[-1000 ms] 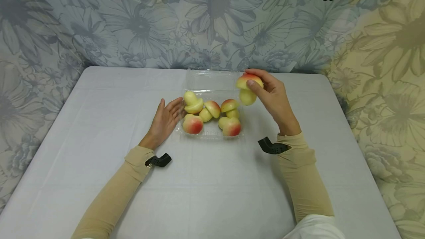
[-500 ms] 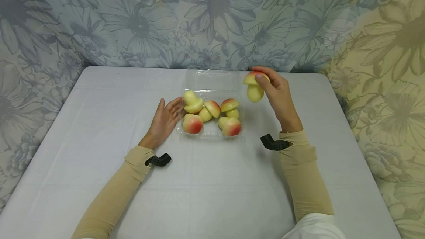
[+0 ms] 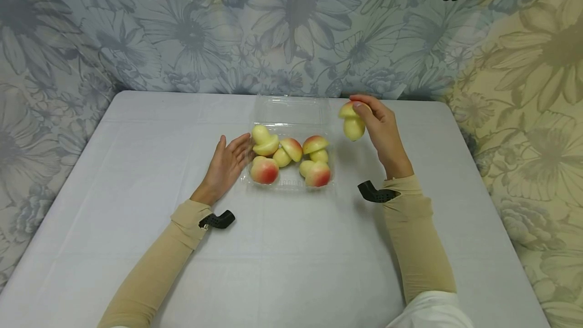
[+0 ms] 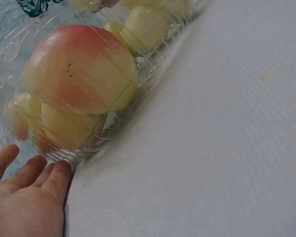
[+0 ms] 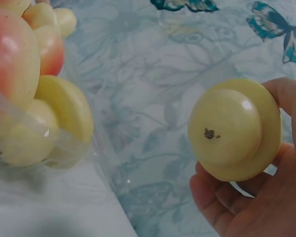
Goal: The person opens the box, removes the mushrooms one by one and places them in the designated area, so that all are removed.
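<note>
My right hand (image 3: 384, 135) grips a toy-like mushroom (image 3: 354, 128) by its yellow-and-red cap, in the air right of a clear plastic clamshell box (image 3: 288, 181). Seen from the right wrist, the mushroom's round pale stem end (image 5: 229, 126) with a dark spot faces the camera. Several similar mushrooms (image 3: 316, 173) lie in the box at various angles, some red cap up. My left hand (image 3: 223, 168) lies beside the box's left wall with its fingers extended. In the left wrist view, its fingertips (image 4: 61, 170) are at the box's ribbed side, apparently touching it.
The box's transparent lid (image 3: 291, 110) is folded back toward the rear edge of the white-covered table (image 3: 150, 140). Behind it rises a floral wall covering (image 3: 205, 29) with butterfly motifs. Black wrist mounts (image 3: 377, 194) jut from both sleeves.
My right hand, with the mushroom in its grip, has moved right, away from the box, and slowed. The left hand and the box have stayed in place.
</note>
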Available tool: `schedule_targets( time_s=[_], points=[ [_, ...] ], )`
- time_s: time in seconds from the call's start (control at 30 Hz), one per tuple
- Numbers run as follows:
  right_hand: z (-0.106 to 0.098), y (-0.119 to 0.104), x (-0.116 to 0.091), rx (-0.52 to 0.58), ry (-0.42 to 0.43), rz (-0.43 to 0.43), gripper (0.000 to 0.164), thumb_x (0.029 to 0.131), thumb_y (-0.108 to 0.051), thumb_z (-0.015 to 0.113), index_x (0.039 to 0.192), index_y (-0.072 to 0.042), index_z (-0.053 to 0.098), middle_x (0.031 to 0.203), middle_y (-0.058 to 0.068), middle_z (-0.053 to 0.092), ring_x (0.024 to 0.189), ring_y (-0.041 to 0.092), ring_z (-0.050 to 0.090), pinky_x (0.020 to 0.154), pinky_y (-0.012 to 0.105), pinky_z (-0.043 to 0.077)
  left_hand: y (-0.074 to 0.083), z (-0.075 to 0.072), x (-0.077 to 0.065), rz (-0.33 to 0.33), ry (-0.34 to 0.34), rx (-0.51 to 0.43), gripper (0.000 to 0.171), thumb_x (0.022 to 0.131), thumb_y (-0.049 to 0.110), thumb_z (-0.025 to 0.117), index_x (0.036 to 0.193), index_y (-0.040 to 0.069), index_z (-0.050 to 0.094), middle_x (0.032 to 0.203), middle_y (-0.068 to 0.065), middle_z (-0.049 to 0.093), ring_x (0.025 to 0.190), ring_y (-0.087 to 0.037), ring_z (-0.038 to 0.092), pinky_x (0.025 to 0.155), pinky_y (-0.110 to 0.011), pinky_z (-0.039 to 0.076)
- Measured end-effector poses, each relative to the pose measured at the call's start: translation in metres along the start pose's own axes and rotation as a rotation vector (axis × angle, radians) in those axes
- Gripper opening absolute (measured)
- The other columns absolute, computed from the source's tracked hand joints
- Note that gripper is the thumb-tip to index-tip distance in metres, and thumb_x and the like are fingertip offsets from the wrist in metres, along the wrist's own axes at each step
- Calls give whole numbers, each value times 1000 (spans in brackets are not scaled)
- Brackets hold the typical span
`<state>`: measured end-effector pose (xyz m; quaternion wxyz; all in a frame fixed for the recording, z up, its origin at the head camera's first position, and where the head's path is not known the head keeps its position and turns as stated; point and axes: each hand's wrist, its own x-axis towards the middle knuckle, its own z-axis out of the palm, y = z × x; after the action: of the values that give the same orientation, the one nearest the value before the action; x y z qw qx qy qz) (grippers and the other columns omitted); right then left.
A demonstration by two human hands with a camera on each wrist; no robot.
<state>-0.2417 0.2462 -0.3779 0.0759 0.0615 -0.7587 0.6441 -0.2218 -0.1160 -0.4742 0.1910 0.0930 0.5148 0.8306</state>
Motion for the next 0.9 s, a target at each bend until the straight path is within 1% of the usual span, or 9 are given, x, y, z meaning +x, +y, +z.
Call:
schedule_targets(
  time_s=[0.23,0.37,0.57,0.73,0.8,0.9],
  points=[
    [-3,8,4,-44,17,76,36,102,-41,59,127,-17,68,117,-8,67,105,12,57,91,26,44,1,1,0,4,-11,7,87,105,65,14,162,0,10,170,-18,10,160,-28,9,132,-42,11],
    [-6,13,8,-80,-4,114,39,101,-44,58,129,-18,67,119,-9,66,106,11,56,91,27,43,-1,2,0,4,-6,10,86,105,65,14,162,1,10,171,-17,10,160,-28,10,132,-43,11],
    [-13,16,14,-136,-43,135,43,102,-48,56,133,-20,65,124,-9,63,110,10,55,94,28,44,-6,4,2,-3,-15,2,83,106,62,11,162,1,10,171,-17,10,160,-28,10,132,-42,12],
    [-12,20,15,-181,-89,177,48,101,-52,54,136,-20,62,130,-6,62,114,10,54,99,31,43,-6,2,0,7,-5,0,85,106,63,12,161,-1,10,170,-18,10,159,-30,10,132,-44,11],
    [-12,21,15,-205,-88,183,49,101,-53,54,137,-20,62,132,-4,61,116,9,53,101,31,42,-5,1,0,8,-7,8,85,105,63,13,161,-1,10,170,-18,10,159,-30,10,132,-44,11],
    [-13,24,14,-232,-75,179,50,101,-54,53,137,-19,61,134,-1,61,115,9,54,100,30,43,-2,1,1,9,-10,21,84,106,62,12,161,-1,10,171,-18,9,159,-30,10,132,-44,11]
  ],
)
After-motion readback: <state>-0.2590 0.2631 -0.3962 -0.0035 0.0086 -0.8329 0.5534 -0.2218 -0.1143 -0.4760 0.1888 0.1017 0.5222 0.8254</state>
